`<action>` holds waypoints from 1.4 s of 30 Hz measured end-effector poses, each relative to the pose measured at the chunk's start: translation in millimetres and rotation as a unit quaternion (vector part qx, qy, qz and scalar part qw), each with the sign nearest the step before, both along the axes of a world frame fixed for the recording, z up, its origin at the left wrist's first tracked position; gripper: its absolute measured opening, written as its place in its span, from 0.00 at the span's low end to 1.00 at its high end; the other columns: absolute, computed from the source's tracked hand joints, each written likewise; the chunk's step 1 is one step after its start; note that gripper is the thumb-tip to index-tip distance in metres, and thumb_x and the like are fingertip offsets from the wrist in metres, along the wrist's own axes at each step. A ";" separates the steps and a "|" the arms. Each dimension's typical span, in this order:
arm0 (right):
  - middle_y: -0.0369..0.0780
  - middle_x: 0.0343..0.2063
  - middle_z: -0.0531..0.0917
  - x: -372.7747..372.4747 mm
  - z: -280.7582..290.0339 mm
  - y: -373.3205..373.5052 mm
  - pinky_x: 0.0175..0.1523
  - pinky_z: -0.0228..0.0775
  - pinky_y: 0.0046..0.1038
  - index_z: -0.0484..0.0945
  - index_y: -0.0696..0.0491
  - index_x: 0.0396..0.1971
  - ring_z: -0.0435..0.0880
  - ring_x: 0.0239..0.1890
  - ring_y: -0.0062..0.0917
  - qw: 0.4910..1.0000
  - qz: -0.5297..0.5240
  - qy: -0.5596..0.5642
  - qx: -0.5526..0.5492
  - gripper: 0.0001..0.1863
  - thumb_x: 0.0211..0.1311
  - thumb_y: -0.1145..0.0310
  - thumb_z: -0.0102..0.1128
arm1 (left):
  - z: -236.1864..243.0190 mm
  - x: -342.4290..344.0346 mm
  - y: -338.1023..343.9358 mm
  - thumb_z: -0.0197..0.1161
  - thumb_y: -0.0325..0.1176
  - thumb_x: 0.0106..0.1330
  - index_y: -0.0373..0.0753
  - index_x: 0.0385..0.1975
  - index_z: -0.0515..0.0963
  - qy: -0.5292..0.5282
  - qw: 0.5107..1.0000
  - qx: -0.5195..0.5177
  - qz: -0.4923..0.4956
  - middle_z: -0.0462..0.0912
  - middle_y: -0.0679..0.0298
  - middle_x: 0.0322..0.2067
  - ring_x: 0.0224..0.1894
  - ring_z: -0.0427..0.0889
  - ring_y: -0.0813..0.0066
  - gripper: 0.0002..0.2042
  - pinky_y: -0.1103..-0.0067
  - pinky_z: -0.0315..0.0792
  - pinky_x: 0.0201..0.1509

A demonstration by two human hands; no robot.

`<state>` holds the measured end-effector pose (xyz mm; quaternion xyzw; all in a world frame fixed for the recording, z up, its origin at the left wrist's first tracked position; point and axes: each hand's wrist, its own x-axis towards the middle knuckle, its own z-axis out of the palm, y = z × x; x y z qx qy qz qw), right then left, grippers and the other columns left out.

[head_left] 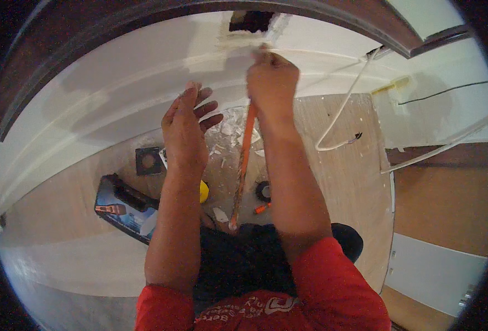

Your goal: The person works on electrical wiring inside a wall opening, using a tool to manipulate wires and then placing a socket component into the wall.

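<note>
My left hand is raised in front of the white wall, its fingers apart and slightly curled. My right hand is closed just below a rough dark rectangular opening, with a blurred tip above the fingers that I cannot make out. A long, dirty orange bar runs down from behind this hand toward my lap; whether it is held is unclear. White debris lies on the floor beyond my forearms.
A tool case, black square piece, yellow object, black ring and orange-handled tool lie around me. White cable hangs right, near a wooden cabinet. A dark frame arches overhead.
</note>
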<state>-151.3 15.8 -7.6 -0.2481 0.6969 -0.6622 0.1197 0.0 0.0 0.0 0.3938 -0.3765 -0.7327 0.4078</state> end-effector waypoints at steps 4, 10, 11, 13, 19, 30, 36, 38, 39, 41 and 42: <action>0.34 0.11 0.72 -28.9 -6.9 25.6 0.15 0.57 0.25 0.80 0.61 0.26 0.66 0.09 0.17 0.997 0.034 0.045 0.045 0.15 0.69 0.66 0.52 | -15.0 -23.1 28.8 0.61 0.44 0.69 0.35 0.50 0.75 0.097 0.991 0.087 0.031 0.81 0.57 0.43 0.41 0.79 0.67 0.19 0.70 0.77 0.43; 0.36 0.13 0.76 -11.1 -3.1 26.2 0.21 0.59 0.28 0.78 0.61 0.20 0.68 0.15 0.17 0.989 -0.006 0.131 0.064 0.17 0.67 0.68 0.51 | -10.9 -23.1 30.6 0.60 0.45 0.69 0.33 0.49 0.75 0.097 0.990 0.087 0.055 0.80 0.57 0.44 0.42 0.80 0.65 0.20 0.69 0.76 0.44; 0.36 0.13 0.76 -14.2 -2.1 26.5 0.21 0.59 0.29 0.77 0.61 0.19 0.68 0.15 0.17 0.987 -0.004 0.142 0.069 0.17 0.67 0.69 0.51 | -9.8 -25.9 28.9 0.60 0.45 0.69 0.33 0.50 0.75 0.105 0.989 0.082 0.060 0.80 0.57 0.44 0.43 0.80 0.65 0.20 0.69 0.76 0.44; 0.36 0.13 0.76 -5.5 7.3 27.6 0.22 0.59 0.29 0.77 0.61 0.19 0.68 0.15 0.17 0.985 0.002 0.152 0.083 0.16 0.67 0.70 0.50 | -13.2 -20.1 25.1 0.59 0.45 0.69 0.33 0.52 0.73 0.104 0.988 0.086 0.070 0.79 0.57 0.46 0.45 0.79 0.64 0.22 0.68 0.76 0.46; 0.35 0.10 0.72 -15.5 2.0 27.7 0.18 0.56 0.25 0.75 0.59 0.17 0.67 0.12 0.15 0.997 -0.011 0.041 0.060 0.20 0.69 0.66 0.50 | -10.3 -15.1 16.0 0.52 0.47 0.72 0.37 0.59 0.67 0.115 0.985 0.098 0.080 0.75 0.55 0.53 0.53 0.76 0.58 0.23 0.61 0.73 0.55; 0.35 0.11 0.73 2.3 -0.2 17.2 0.18 0.58 0.26 0.74 0.60 0.18 0.68 0.12 0.16 0.994 -0.039 0.095 0.029 0.18 0.68 0.68 0.51 | -2.6 -14.4 15.3 0.50 0.50 0.73 0.36 0.59 0.66 0.129 0.986 0.103 0.031 0.73 0.54 0.55 0.56 0.75 0.56 0.25 0.59 0.70 0.60; 0.35 0.11 0.73 3.2 7.8 23.3 0.17 0.57 0.25 0.73 0.59 0.17 0.69 0.12 0.16 1.000 -0.017 -0.010 0.022 0.18 0.69 0.69 0.49 | -0.7 -8.4 13.9 0.50 0.50 0.73 0.37 0.57 0.68 0.142 0.984 0.102 0.039 0.75 0.54 0.54 0.56 0.75 0.57 0.24 0.60 0.70 0.60; 0.35 0.11 0.73 1.3 0.6 18.1 0.17 0.57 0.25 0.74 0.59 0.18 0.69 0.11 0.17 0.998 -0.059 0.019 0.011 0.18 0.69 0.68 0.50 | -0.4 -8.0 15.6 0.50 0.49 0.73 0.37 0.56 0.68 0.167 0.980 0.100 0.042 0.76 0.55 0.53 0.56 0.75 0.57 0.23 0.60 0.70 0.60; 0.39 0.11 0.74 5.0 -1.2 15.7 0.20 0.58 0.31 0.73 0.61 0.17 0.70 0.12 0.23 0.997 -0.060 0.055 0.019 0.19 0.68 0.69 0.50 | 0.0 -8.5 14.8 0.51 0.49 0.73 0.37 0.56 0.69 0.163 0.980 0.102 0.044 0.76 0.55 0.53 0.55 0.76 0.57 0.23 0.60 0.70 0.60; 0.48 0.11 0.74 12.0 -4.7 13.5 0.25 0.61 0.42 0.73 0.64 0.14 0.73 0.14 0.33 0.989 -0.061 0.128 0.036 0.20 0.67 0.70 0.49 | 0.8 -9.5 12.3 0.51 0.49 0.73 0.36 0.55 0.69 0.155 0.981 0.106 0.048 0.76 0.55 0.53 0.55 0.76 0.57 0.22 0.60 0.70 0.60; 0.51 0.11 0.75 23.6 3.7 16.8 0.26 0.62 0.42 0.72 0.64 0.14 0.74 0.14 0.39 0.999 -0.004 0.037 0.024 0.21 0.67 0.70 0.48 | 0.7 -7.7 12.2 0.51 0.49 0.73 0.37 0.55 0.69 0.150 0.982 0.106 0.052 0.76 0.55 0.53 0.55 0.76 0.57 0.22 0.60 0.70 0.60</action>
